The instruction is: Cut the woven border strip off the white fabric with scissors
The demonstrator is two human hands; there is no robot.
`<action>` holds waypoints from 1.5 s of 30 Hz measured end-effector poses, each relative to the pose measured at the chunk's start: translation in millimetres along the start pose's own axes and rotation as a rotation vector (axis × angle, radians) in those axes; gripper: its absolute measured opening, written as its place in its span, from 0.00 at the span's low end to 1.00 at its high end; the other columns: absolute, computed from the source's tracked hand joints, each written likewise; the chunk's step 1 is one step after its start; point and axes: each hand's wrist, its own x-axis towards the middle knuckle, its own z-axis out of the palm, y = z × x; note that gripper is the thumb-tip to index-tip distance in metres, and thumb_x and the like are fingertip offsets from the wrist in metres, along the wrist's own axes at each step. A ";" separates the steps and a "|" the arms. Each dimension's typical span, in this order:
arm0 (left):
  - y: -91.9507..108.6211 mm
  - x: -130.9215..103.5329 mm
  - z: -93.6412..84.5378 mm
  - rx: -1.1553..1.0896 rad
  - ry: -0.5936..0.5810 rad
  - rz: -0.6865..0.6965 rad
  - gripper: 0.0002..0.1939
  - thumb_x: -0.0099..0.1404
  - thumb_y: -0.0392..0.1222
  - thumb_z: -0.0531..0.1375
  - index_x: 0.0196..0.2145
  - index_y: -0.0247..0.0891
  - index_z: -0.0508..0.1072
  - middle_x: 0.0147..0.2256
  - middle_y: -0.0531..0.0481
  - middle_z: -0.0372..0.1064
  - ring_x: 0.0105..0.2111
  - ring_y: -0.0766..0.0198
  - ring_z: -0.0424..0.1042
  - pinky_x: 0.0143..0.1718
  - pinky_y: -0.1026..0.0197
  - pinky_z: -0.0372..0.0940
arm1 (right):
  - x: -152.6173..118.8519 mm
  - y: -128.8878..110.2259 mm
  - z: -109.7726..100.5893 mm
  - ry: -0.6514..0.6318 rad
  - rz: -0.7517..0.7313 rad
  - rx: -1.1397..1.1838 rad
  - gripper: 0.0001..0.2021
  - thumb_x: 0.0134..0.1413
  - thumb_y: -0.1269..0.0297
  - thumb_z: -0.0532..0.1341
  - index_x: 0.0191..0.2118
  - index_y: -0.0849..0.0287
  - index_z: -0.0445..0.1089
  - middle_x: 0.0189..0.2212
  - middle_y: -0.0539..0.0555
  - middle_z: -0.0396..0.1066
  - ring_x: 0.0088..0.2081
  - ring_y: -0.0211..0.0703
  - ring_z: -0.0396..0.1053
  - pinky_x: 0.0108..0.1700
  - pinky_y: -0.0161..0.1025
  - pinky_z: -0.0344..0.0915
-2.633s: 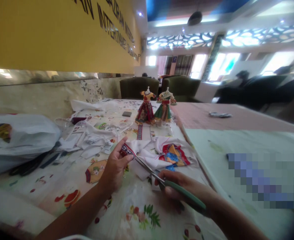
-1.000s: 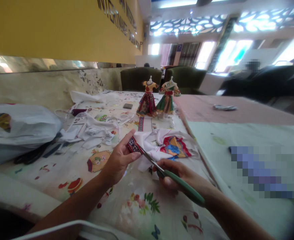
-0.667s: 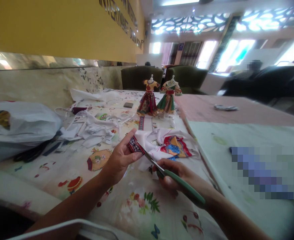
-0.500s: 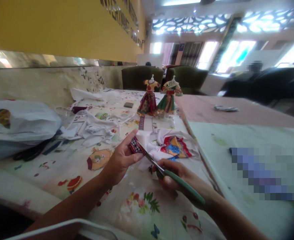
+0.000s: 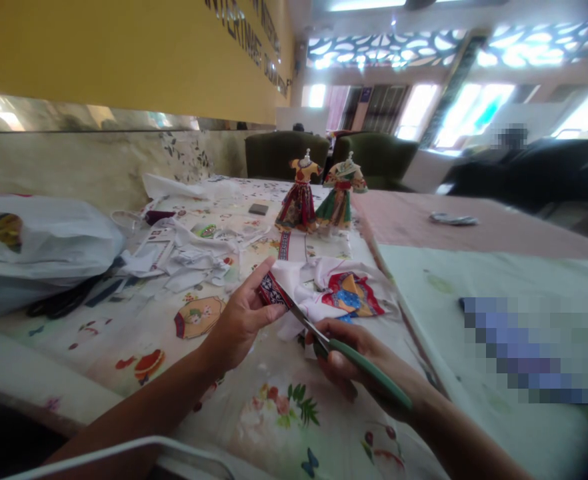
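Okay, your left hand [image 5: 244, 321] pinches the patterned strip [image 5: 273, 291] around 12 o'clock; your right hand [image 5: 374, 347] is wrapped on the scissors [image 5: 358, 361], tips at the strip's edge. Looks partway: white cloth [image 5: 287, 272] seems attached, so some cutting's probably left. Both long axes run 4-to-10, scissors pointing toward 10. Loose white scraps [image 5: 201, 262] sit at 11.

Your left forearm [image 5: 149, 403], bare, rises from the lower left, the wrist nearly in line with it. Your left hand [image 5: 241, 327] is engaged in a pinch hold, index finger extended up and rightward, thumb pointing right below it. Your right forearm [image 5: 464, 423], also bare, enters from the lower right and slants leftward. Your right hand [image 5: 351, 350] is curled in a grip, thumb bent. Your hands are near each other, not touching.
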 end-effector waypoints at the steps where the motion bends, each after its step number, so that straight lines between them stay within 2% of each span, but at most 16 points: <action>1: -0.1 0.0 -0.1 -0.004 0.001 0.001 0.54 0.51 0.33 0.73 0.72 0.40 0.56 0.58 0.41 0.74 0.60 0.50 0.69 0.62 0.53 0.61 | -0.3 -0.6 0.4 0.001 0.000 -0.002 0.29 0.50 0.36 0.69 0.39 0.60 0.67 0.22 0.43 0.61 0.20 0.31 0.56 0.22 0.30 0.53; 9: -0.4 -0.8 -0.2 -0.008 0.009 0.004 0.54 0.52 0.33 0.73 0.72 0.40 0.55 0.59 0.41 0.74 0.62 0.48 0.67 0.62 0.51 0.61 | -1.0 -0.3 1.0 0.019 0.002 0.022 0.29 0.50 0.37 0.70 0.40 0.61 0.67 0.20 0.41 0.59 0.18 0.29 0.53 0.19 0.29 0.50; 18: 1.8 -1.6 2.3 -0.025 0.013 0.019 0.54 0.52 0.33 0.73 0.72 0.40 0.54 0.56 0.42 0.76 0.56 0.52 0.72 0.56 0.56 0.66 | -1.0 -0.9 4.0 0.048 0.032 0.058 0.30 0.46 0.37 0.72 0.39 0.60 0.67 0.17 0.39 0.59 0.16 0.27 0.51 0.17 0.28 0.47; 28: 1.9 -1.5 0.9 -0.038 0.005 0.023 0.54 0.53 0.33 0.72 0.72 0.42 0.54 0.55 0.43 0.77 0.54 0.53 0.74 0.55 0.55 0.68 | -2.7 -8.5 8.2 0.071 0.065 0.024 0.30 0.45 0.36 0.72 0.38 0.59 0.67 0.15 0.38 0.59 0.15 0.27 0.51 0.17 0.28 0.47; 36: -0.3 -0.5 0.7 0.006 -0.005 0.052 0.55 0.52 0.33 0.73 0.72 0.40 0.53 0.61 0.42 0.72 0.61 0.52 0.68 0.59 0.56 0.64 | 1.8 -2.3 1.9 0.078 0.056 -0.087 0.35 0.41 0.32 0.71 0.41 0.61 0.69 0.21 0.41 0.61 0.17 0.27 0.53 0.18 0.27 0.52; 45: -0.8 -0.6 -1.8 0.029 -0.046 0.074 0.53 0.55 0.33 0.72 0.73 0.41 0.52 0.60 0.42 0.72 0.61 0.52 0.68 0.60 0.55 0.64 | 2.2 -1.5 0.9 0.077 0.025 -0.072 0.32 0.43 0.35 0.72 0.39 0.60 0.68 0.22 0.42 0.60 0.19 0.28 0.53 0.19 0.27 0.53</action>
